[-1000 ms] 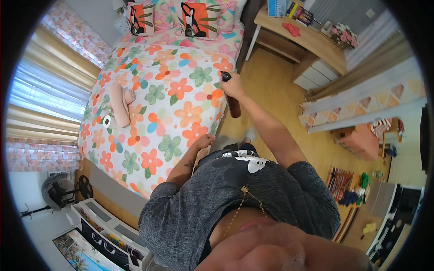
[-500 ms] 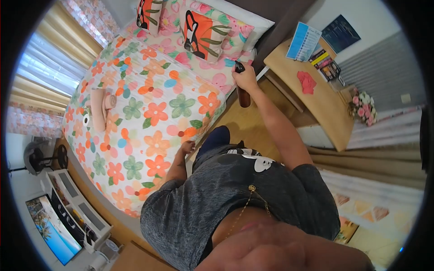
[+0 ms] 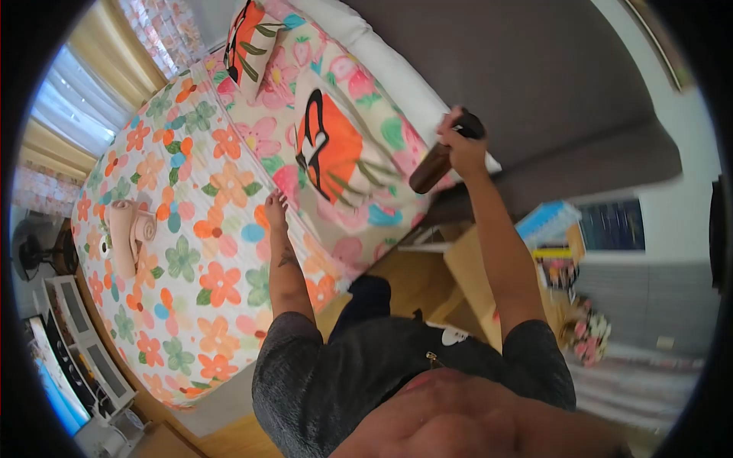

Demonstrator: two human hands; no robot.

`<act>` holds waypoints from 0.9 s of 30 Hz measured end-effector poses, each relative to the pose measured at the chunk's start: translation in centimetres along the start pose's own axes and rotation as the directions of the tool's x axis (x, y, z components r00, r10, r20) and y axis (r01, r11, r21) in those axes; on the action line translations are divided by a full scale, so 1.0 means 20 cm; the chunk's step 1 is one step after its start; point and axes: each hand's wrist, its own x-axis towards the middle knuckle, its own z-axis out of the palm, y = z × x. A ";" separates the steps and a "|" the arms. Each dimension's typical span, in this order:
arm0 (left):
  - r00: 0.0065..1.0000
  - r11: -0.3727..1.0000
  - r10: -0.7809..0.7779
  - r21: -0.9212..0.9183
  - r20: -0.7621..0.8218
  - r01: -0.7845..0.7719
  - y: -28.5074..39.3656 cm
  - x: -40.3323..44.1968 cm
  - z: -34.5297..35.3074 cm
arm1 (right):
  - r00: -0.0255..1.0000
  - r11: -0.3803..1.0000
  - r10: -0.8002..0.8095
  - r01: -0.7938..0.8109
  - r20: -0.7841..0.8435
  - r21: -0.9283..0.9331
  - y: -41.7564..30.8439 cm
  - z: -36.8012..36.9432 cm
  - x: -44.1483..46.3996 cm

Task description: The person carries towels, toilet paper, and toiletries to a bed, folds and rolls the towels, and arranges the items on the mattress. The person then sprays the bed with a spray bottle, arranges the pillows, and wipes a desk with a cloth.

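Observation:
My right hand (image 3: 464, 153) is wrapped round a brown bottle with a black spray top (image 3: 431, 169), tilted beside the pillows near the headboard. My left hand (image 3: 276, 209) hovers over or rests on the flowered bedspread (image 3: 221, 282), fingers apart and holding nothing; whether it touches the cloth I cannot tell. Closest to both hands is an orange cushion with a black bird-like print (image 3: 332, 145), leaning on a pink flowered pillow (image 3: 393, 141). A second orange cushion (image 3: 248, 53) stands farther off.
Rolled beige towels (image 3: 126, 237) lie on the bed's left part. The dark headboard (image 3: 534, 84) rises beyond the pillows. To my right is a wooden desk (image 3: 473, 263) with books (image 3: 556, 267) and pink flowers (image 3: 588, 336). A fan (image 3: 34, 252) stands at far left.
My view has shifted toward the headboard. The bottle in my right hand has risen from beside the bed to pillow level and tilted. My left hand has reached forward over the bed.

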 end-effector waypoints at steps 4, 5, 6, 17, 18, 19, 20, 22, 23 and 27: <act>0.988 0.992 0.121 -0.034 -0.096 -0.125 0.13 0.53 0.34 | 0.997 0.993 -0.010 0.019 -0.072 0.115 0.22 -0.03 0.40; 0.986 0.987 0.157 0.024 -0.056 -0.156 0.16 0.66 0.39 | 0.980 0.983 0.131 -0.109 -0.149 0.150 0.17 -0.01 0.48; 0.982 0.979 0.190 0.077 -0.012 -0.189 0.18 0.78 0.45 | 0.962 0.970 0.205 -0.175 -0.181 0.168 0.24 0.00 0.54; 0.896 0.668 0.316 0.597 0.312 -0.444 0.02 1.74 0.91 | 0.893 0.935 0.354 -0.342 -0.279 0.093 0.73 -0.04 0.73; 0.898 0.671 0.307 0.598 0.315 -0.439 0.00 1.76 0.96 | 0.956 0.966 0.246 -0.229 -0.159 0.116 0.79 -0.10 0.71; 0.886 0.645 0.360 0.607 0.293 -0.463 -0.01 1.78 1.01 | 0.991 0.981 0.125 -0.118 -0.038 0.155 0.86 -0.18 0.69; 0.869 0.617 0.413 0.619 0.271 -0.486 0.01 1.78 1.06 | 0.990 0.979 0.131 -0.123 -0.043 0.160 0.88 -0.23 0.67; 0.813 0.528 0.524 0.653 0.253 -0.544 -0.04 1.84 1.10 | 0.977 0.977 0.200 -0.194 -0.067 0.091 0.89 -0.26 0.65; 0.818 0.529 0.515 0.656 0.256 -0.538 -0.05 1.85 1.10 | 0.969 0.972 0.234 -0.230 -0.083 0.054 0.90 -0.27 0.64; 0.768 0.456 0.592 0.683 0.246 -0.571 0.01 1.90 1.14 | 0.956 0.962 0.272 -0.274 -0.108 -0.002 0.96 -0.31 0.58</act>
